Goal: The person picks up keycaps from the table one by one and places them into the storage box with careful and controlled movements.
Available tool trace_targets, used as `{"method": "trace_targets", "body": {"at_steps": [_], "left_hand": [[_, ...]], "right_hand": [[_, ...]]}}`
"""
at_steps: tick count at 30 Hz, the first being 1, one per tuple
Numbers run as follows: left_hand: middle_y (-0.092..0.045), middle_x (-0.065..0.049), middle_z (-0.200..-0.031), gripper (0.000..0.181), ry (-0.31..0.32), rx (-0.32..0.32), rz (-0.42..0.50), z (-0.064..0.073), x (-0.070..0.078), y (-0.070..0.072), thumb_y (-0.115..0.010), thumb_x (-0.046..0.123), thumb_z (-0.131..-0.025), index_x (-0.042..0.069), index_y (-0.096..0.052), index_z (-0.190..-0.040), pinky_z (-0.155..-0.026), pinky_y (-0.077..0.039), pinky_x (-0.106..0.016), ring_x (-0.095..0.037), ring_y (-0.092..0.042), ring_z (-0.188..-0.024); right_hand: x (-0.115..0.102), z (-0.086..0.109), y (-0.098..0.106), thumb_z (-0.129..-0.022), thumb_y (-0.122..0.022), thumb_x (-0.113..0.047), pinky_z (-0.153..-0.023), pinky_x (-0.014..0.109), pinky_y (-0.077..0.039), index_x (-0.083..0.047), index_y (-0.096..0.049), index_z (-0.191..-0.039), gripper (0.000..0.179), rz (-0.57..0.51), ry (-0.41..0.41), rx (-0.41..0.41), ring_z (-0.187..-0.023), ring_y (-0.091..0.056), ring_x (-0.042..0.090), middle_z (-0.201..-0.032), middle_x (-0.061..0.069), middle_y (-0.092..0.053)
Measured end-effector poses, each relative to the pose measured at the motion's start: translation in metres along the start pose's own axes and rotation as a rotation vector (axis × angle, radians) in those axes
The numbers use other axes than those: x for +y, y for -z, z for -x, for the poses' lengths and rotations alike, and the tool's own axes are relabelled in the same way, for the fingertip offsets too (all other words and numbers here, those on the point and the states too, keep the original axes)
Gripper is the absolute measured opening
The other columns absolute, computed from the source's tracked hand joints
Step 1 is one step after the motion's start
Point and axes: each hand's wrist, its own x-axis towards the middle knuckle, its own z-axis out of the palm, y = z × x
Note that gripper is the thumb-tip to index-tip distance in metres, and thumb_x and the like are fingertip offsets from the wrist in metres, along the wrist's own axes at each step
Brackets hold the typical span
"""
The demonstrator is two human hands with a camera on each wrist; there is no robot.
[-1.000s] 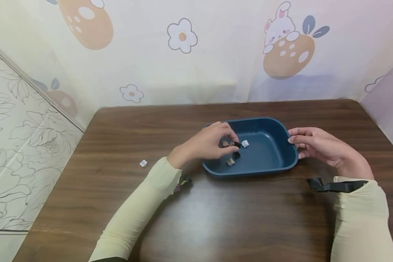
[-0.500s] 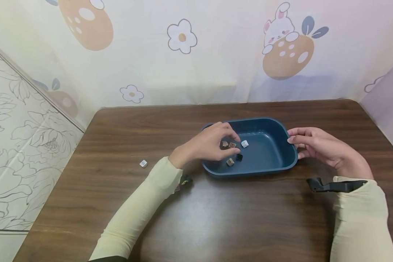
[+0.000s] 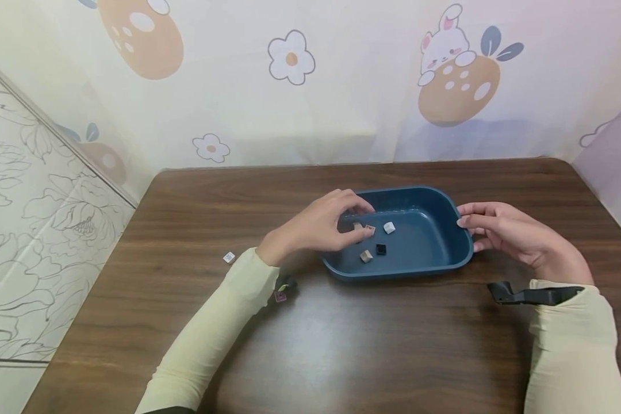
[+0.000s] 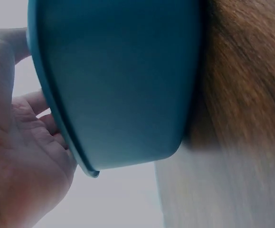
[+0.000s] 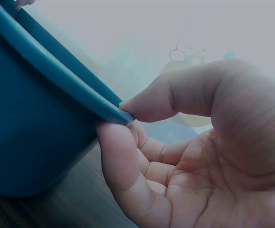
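A dark blue tray with raised walls stands on the brown table. My right hand pinches the rim at its right end between thumb and fingers, as the right wrist view also shows. Over the left end reaches my left hand, thumb and fingers spread apart with nothing seen between them. Its thumb tip overlaps a small brown-orange keycap-like piece. Near it in the tray lie a white piece, a black piece and a beige piece. Another beige piece is partly hidden by the left hand.
Left of the tray, a small white piece lies on the table. A purple piece sits beside the left sleeve, close to a dark object partly hidden by that sleeve. A patterned wall covering rises behind the table.
The black piece, earlier between the left fingertips, now lies on the tray floor. The left hand has drawn back slightly to the left. The right hand keeps its hold on the rim.
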Motion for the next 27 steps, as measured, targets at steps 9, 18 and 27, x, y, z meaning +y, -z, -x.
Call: {"method": "trace_targets", "body": {"at_steps": [9, 18, 27], "left_hand": [[-0.068, -0.003, -0.134, 0.050, 0.008, 0.042, -0.005, 0.012, -0.005, 0.008, -0.070, 0.041, -0.098, 0.014, -0.064, -0.139, -0.111, -0.051, -0.038, -0.019, -0.060, -0.126], [-0.068, -0.005, -0.137, 0.046, -0.038, 0.161, 0.022, 0.032, -0.019, 0.018, -0.073, 0.030, -0.098, 0.012, -0.064, -0.139, -0.113, -0.052, -0.039, -0.020, -0.062, -0.129], [-0.070, -0.006, -0.131, 0.043, -0.004, 0.234, 0.011, 0.060, -0.040, 0.028, -0.073, 0.030, -0.098, 0.011, -0.065, -0.136, -0.112, -0.051, -0.047, -0.023, -0.065, -0.125]], "right_hand": [[0.001, 0.000, -0.001, -0.110, -0.048, -0.006, -0.072, 0.031, -0.064, -0.025, -0.067, -0.114, 0.027, 0.005, -0.014, 0.006, -0.078, -0.072, 0.014, -0.092, -0.004, -0.072], [0.000, 0.000, 0.001, -0.110, -0.047, -0.004, -0.072, 0.031, -0.064, -0.024, -0.067, -0.115, 0.028, 0.006, 0.011, -0.004, -0.081, -0.073, 0.013, -0.094, -0.003, -0.073], [0.002, -0.001, 0.001, -0.111, -0.047, -0.006, -0.072, 0.031, -0.064, -0.025, -0.067, -0.115, 0.027, 0.010, 0.011, -0.017, -0.077, -0.073, 0.013, -0.092, -0.005, -0.072]]}}
